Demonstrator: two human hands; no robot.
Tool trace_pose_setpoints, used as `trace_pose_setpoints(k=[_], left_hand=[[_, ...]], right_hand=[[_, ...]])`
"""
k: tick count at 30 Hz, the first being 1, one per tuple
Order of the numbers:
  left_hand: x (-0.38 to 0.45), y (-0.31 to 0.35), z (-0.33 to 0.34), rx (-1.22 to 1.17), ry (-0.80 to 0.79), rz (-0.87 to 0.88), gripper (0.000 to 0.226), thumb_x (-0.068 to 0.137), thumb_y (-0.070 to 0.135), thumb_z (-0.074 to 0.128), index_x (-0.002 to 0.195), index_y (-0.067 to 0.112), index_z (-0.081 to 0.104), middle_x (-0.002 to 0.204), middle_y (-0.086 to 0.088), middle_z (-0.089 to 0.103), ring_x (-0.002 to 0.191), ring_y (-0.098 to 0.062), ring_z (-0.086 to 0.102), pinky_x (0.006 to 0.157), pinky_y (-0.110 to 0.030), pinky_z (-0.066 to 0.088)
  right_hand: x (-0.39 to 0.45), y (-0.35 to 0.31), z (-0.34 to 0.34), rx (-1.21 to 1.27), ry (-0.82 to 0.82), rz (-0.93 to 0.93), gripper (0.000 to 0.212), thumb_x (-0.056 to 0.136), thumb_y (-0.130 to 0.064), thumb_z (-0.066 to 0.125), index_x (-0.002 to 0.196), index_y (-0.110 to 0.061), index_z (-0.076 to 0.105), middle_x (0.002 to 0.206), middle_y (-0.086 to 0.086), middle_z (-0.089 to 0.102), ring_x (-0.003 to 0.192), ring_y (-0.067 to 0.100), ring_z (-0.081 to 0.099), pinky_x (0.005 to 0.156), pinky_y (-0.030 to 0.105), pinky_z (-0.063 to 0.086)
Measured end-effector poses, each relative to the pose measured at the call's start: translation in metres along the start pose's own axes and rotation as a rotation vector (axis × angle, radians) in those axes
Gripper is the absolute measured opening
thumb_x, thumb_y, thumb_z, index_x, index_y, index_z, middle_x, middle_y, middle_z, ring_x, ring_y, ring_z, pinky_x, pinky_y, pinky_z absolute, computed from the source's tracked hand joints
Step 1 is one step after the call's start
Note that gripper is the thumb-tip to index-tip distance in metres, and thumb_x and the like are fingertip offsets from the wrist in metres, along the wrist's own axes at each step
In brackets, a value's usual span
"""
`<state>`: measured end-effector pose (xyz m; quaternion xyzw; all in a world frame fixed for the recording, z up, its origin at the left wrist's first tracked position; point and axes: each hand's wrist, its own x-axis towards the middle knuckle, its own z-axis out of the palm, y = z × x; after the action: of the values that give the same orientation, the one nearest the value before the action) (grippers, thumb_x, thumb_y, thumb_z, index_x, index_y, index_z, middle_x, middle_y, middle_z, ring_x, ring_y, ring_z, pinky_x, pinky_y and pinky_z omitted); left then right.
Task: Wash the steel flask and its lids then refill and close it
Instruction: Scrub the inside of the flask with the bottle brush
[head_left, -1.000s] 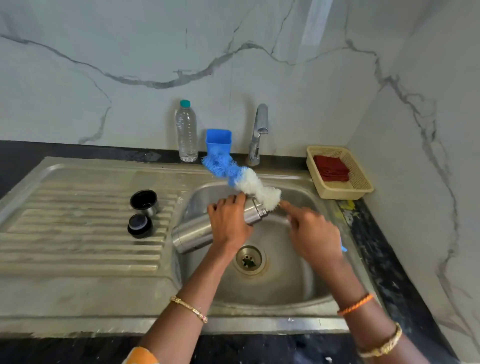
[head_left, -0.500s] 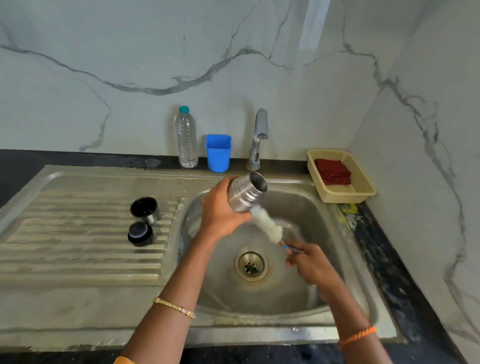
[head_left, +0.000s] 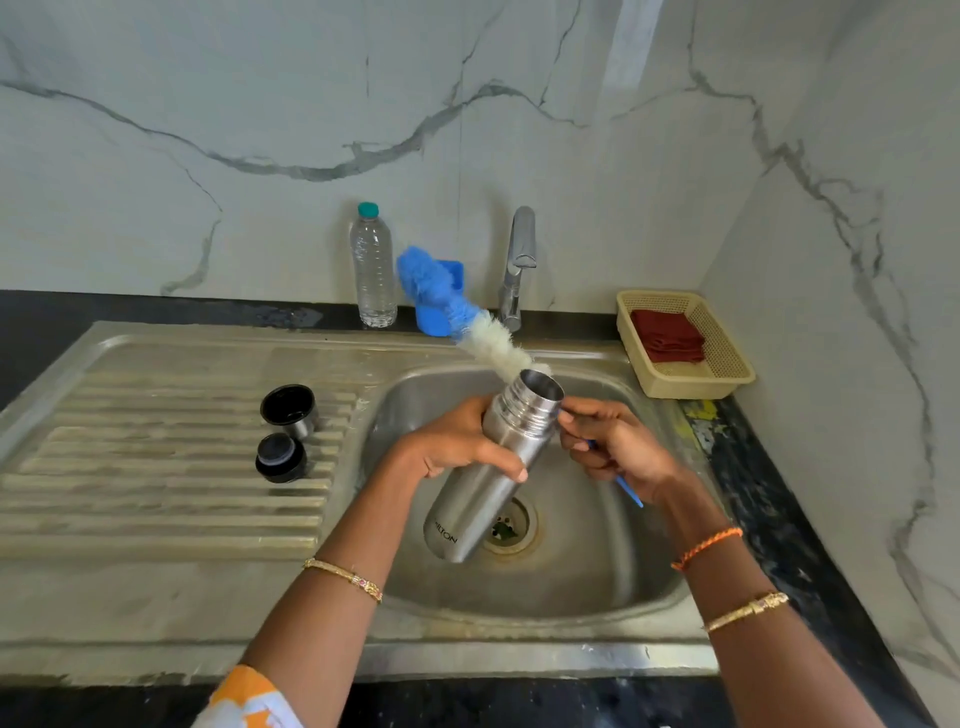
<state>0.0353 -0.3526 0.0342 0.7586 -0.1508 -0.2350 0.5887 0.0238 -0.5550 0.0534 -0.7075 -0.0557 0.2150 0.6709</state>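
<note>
Inside basket (head_left: 727, 364) — folded red cloth (head_left: 666, 335)

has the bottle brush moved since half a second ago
Yes. The bottle brush has swung up from low over the drain and now points toward the blue cup.

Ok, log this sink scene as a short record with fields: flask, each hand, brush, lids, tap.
flask: steel flask, open, tilted over the sink, mouth up toward the tap
left hand: left hand grips the flask body
right hand: right hand holds the bottle brush by its blue handle
brush: bristles outside, behind the flask mouth
lids: two lids on the drainboard
tap: tap, no water visible
</note>
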Motion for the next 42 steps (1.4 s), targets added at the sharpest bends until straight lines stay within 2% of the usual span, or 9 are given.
trace_pose_setpoints(k=[3,7,14,18,26,29,34,37,42], left_hand=[[0.000,-0.007,-0.009,-0.114,0.073,0.016,0.056,0.044,0.022,0.082,0.098,0.019,0.065,0.093,0.001,0.070,0.091,-0.018,0.065,0.082,-0.031,0.054],[-0.002,-0.016,-0.027,-0.238,0.237,0.016,0.063,0.040,0.025,0.081,0.099,0.014,0.062,0.090,-0.004,0.068,0.089,-0.021,0.064,0.078,-0.031,0.053],[0.002,-0.002,-0.007,-0.137,0.116,0.086,0.058,0.041,0.023,0.081,0.096,0.017,0.065,0.089,0.001,0.071,0.087,-0.016,0.067,0.078,-0.029,0.055],[-0.002,-0.008,-0.014,-0.243,0.226,0.112,0.056,0.037,0.021,0.080,0.091,0.015,0.064,0.079,0.005,0.071,0.078,-0.011,0.066,0.072,-0.026,0.053],[-0.003,0.004,-0.018,-0.114,-0.133,0.053,0.053,0.053,0.015,0.076,0.103,0.006,0.062,0.101,-0.014,0.067,0.096,-0.031,0.062,0.087,-0.040,0.051],[-0.004,0.005,-0.021,-0.021,-0.136,-0.048,0.054,0.053,0.018,0.079,0.104,0.014,0.062,0.103,-0.009,0.068,0.099,-0.029,0.063,0.089,-0.042,0.052],[0.004,0.012,-0.014,0.303,0.105,-0.214,0.055,0.062,0.011,0.084,0.107,0.026,0.056,0.097,0.006,0.063,0.091,-0.016,0.061,0.071,-0.024,0.047],[0.009,0.011,-0.009,0.450,0.158,-0.193,0.056,0.058,0.016,0.085,0.106,0.027,0.057,0.094,0.009,0.063,0.084,-0.007,0.059,0.067,-0.022,0.047],[0.012,0.008,-0.008,0.481,0.309,-0.165,0.058,0.058,0.029,0.085,0.108,0.028,0.056,0.099,0.009,0.062,0.084,-0.007,0.058,0.064,-0.021,0.041]], right_hand=[[-0.014,0.006,-0.005,0.041,0.056,-0.013,0.033,0.096,-0.008,0.046,0.119,-0.021,0.065,0.059,0.001,0.025,0.044,0.007,0.018,0.040,0.015,0.014],[-0.045,0.010,-0.006,0.009,0.100,-0.059,0.032,0.096,-0.006,0.046,0.117,-0.019,0.066,0.057,0.002,0.027,0.046,0.011,0.018,0.040,0.017,0.015],[-0.014,-0.010,0.003,-0.136,0.157,-0.012,0.033,0.096,-0.010,0.048,0.121,-0.024,0.063,0.053,-0.004,0.033,0.043,0.007,0.021,0.037,0.016,0.017],[-0.028,-0.006,-0.008,-0.132,0.072,-0.011,0.032,0.097,-0.009,0.048,0.120,-0.025,0.064,0.055,-0.002,0.028,0.046,0.009,0.018,0.039,0.018,0.015],[-0.018,-0.028,-0.018,-0.327,-0.026,-0.011,0.032,0.096,-0.008,0.049,0.121,-0.022,0.063,0.051,-0.003,0.034,0.040,0.007,0.024,0.037,0.017,0.019],[-0.014,-0.050,-0.025,-0.591,-0.047,0.007,0.031,0.095,-0.011,0.052,0.122,-0.021,0.063,0.050,-0.004,0.044,0.039,0.004,0.033,0.039,0.016,0.029],[-0.008,-0.079,-0.010,-1.093,0.064,0.061,0.038,0.090,-0.013,0.047,0.122,-0.025,0.063,0.067,-0.007,0.057,0.093,0.018,0.061,0.076,0.024,0.040],[-0.011,-0.095,0.014,-1.162,0.138,0.067,0.043,0.084,-0.013,0.046,0.120,-0.025,0.065,0.071,-0.006,0.063,0.098,0.021,0.061,0.089,0.030,0.046],[-0.023,-0.098,0.053,-1.295,0.265,0.054,0.036,0.087,-0.024,0.050,0.122,-0.025,0.061,0.115,0.006,0.063,0.105,0.028,0.059,0.084,0.037,0.048]])
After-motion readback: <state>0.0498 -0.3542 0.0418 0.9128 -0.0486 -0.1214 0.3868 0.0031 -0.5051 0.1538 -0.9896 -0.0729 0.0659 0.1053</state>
